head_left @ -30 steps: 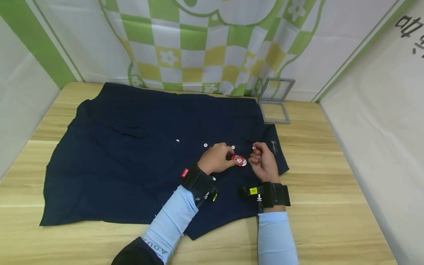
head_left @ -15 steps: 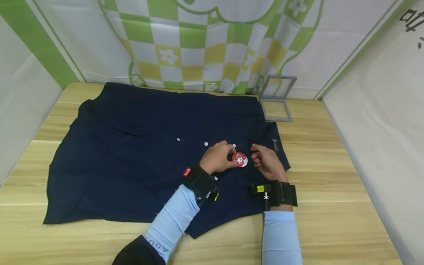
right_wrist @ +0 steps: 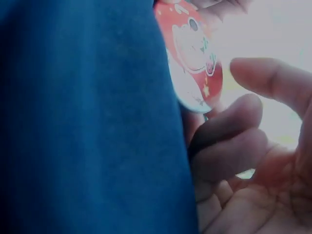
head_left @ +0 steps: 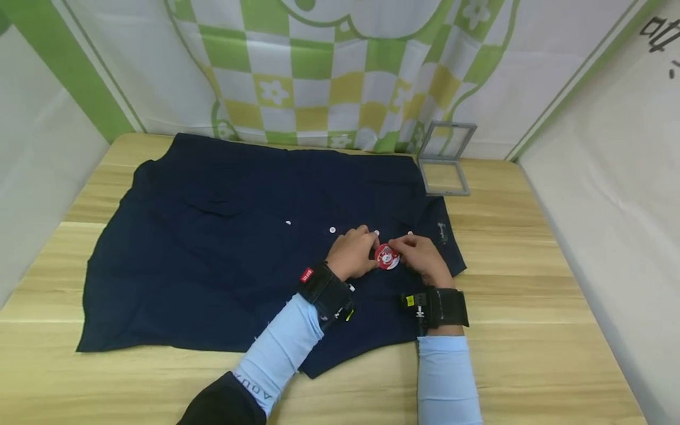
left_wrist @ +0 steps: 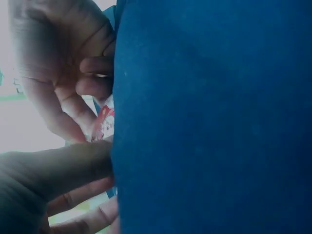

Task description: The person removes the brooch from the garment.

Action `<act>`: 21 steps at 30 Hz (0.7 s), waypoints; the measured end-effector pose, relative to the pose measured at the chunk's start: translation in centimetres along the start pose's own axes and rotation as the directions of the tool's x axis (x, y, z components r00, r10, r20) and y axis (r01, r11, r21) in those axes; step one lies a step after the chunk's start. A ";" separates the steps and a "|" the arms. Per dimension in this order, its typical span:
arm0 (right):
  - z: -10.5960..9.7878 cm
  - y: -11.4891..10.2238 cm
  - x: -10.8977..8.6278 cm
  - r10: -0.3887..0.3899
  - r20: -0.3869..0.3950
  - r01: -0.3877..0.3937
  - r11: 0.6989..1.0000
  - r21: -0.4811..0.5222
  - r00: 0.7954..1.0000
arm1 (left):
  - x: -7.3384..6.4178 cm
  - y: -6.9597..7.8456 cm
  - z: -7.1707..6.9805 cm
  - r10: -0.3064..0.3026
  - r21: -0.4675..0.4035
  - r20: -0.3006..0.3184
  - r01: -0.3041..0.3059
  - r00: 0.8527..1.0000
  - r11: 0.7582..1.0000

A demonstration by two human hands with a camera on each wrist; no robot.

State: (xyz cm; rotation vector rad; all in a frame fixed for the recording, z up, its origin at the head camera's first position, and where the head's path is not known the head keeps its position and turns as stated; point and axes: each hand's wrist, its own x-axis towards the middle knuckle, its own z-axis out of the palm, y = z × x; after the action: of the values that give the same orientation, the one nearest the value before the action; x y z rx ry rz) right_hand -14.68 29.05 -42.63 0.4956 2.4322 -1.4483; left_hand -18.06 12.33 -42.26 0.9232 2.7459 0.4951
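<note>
A round red-and-white badge [head_left: 386, 257] with a cartoon figure is held over a dark navy shirt [head_left: 212, 283] spread on the table. My left hand [head_left: 350, 255] pinches the badge at its left edge between thumb and fingers. From the other side my right hand [head_left: 425, 260] has its thumb and index fingertips at the badge's upper right edge, its other fingers curled. In the right wrist view the badge [right_wrist: 195, 53] faces the camera, partly covered by a blue surface. Only a sliver of the badge [left_wrist: 104, 126] shows between the hands in the left wrist view.
White buttons, one of them a shirt button [head_left: 332, 229], run along the shirt. The collar end [head_left: 443, 233] lies right of my hands. A grey hinged double frame [head_left: 448, 193] stands at the back right of the wooden table [head_left: 531, 283], before a patterned curtain [head_left: 308, 94].
My right hand drew away from a white shirt button near the collar, then came left to the badge's edge. The badge, in my left hand, turned to show its face more fully.
</note>
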 end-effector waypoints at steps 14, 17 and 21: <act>-1.1 0.3 0.1 -0.070 0.022 0.071 0.995 -0.067 0.997 | -0.3 0.8 -2.8 0.131 0.026 0.017 -0.131 0.991 0.991; -0.9 0.3 0.1 -0.080 0.016 0.081 0.994 -0.079 0.997 | -0.1 0.5 -1.4 0.140 -0.012 0.008 -0.140 0.990 0.990; -0.8 0.3 -0.3 -0.065 0.020 0.066 0.993 -0.093 0.998 | -0.2 0.7 -0.8 0.163 -0.025 -0.007 -0.163 0.987 0.986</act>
State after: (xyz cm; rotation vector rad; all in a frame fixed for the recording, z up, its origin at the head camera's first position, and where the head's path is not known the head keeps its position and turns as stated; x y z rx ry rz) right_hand -14.30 29.85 -42.39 0.3848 2.5105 -1.3502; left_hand -17.79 12.53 -41.26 1.1481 2.6743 0.5594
